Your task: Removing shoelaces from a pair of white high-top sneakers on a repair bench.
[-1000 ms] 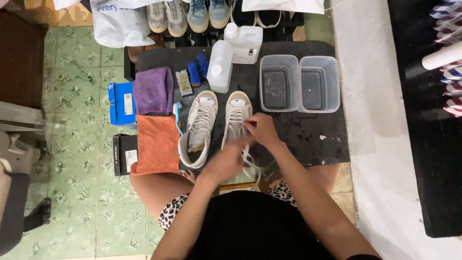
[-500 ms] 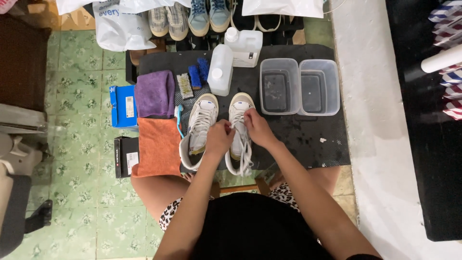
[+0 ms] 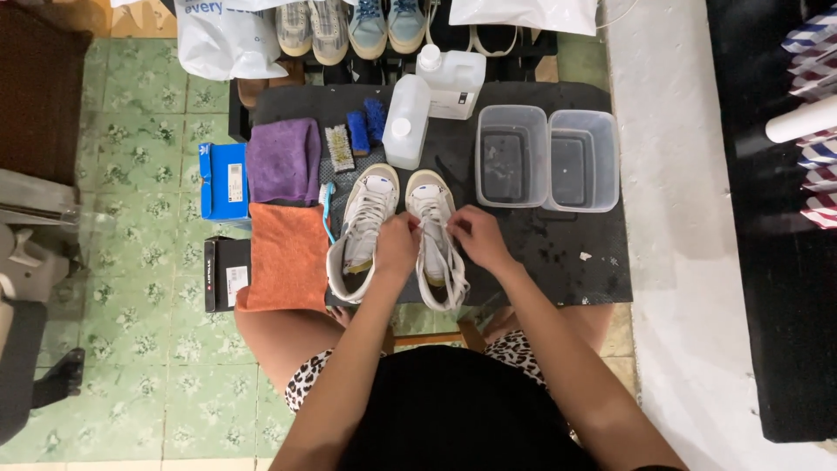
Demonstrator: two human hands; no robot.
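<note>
Two white high-top sneakers stand side by side, toes pointing away, on a black table (image 3: 558, 270). My left hand (image 3: 397, 249) and my right hand (image 3: 475, 237) are both over the right sneaker (image 3: 433, 234), fingers pinched on its white laces near the middle of the lacing. The left sneaker (image 3: 362, 228) stands untouched beside my left hand, its laces loose. My forearms hide the right sneaker's heel.
An orange cloth (image 3: 288, 257) and a purple cloth (image 3: 283, 161) lie left of the sneakers, with small brushes (image 3: 349, 139) behind. Two white plastic bottles (image 3: 408, 122) and two clear tubs (image 3: 545, 157) stand at the back. Boxes (image 3: 224, 180) sit at left; more shoes (image 3: 349, 26) beyond the table.
Both hands have moved up the right sneaker from its ankle end toward the middle of the lacing and have come closer together on the laces.
</note>
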